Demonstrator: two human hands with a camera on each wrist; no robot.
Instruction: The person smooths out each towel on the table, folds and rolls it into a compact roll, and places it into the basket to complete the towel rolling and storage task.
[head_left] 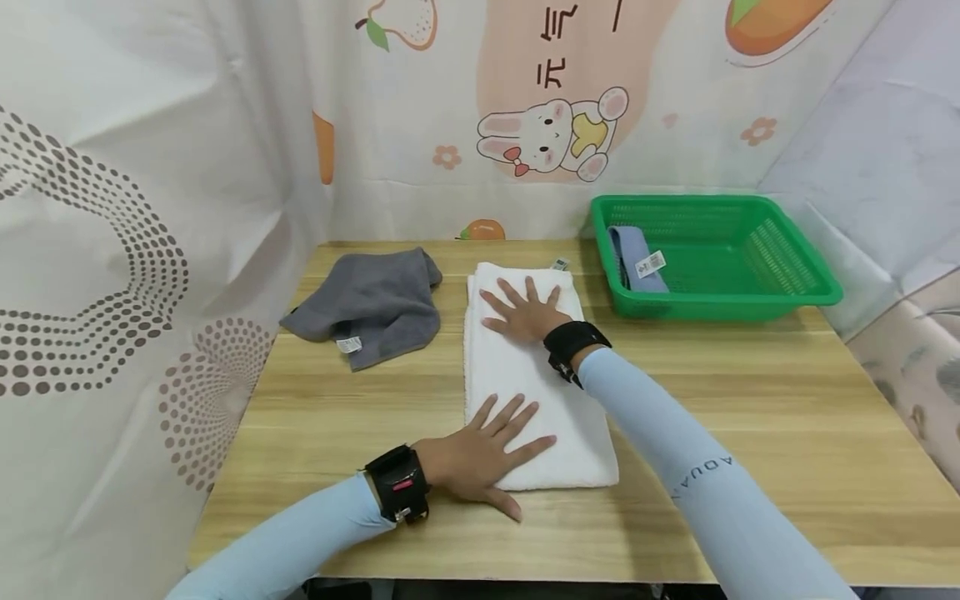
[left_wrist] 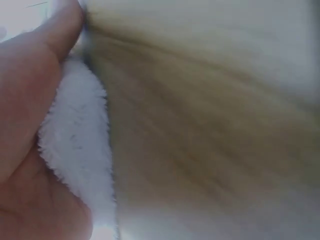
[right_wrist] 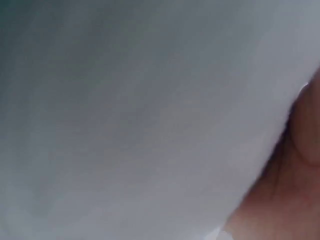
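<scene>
A white towel (head_left: 555,408), folded into a long rectangle, lies flat in the middle of the wooden table. My left hand (head_left: 480,457) rests with spread fingers on its near left part, the thumb reaching past the near edge onto the wood. Farther up, my right hand (head_left: 525,317) lies on the towel's far half, fingers spread too. The fluffy towel edge (left_wrist: 80,135) shows beside the left hand (left_wrist: 30,110) in the left wrist view. Blurred white cloth (right_wrist: 140,125) fills most of the right wrist view, with part of the right hand (right_wrist: 290,175) at its edge.
Left of the towel, a crumpled grey cloth (head_left: 382,300) with a white label lies on the table (head_left: 337,467). At the back right stands a green plastic basket (head_left: 720,307) holding a folded blue-grey cloth (head_left: 633,250) with a tag. A patterned curtain (head_left: 405,167) hangs behind the table.
</scene>
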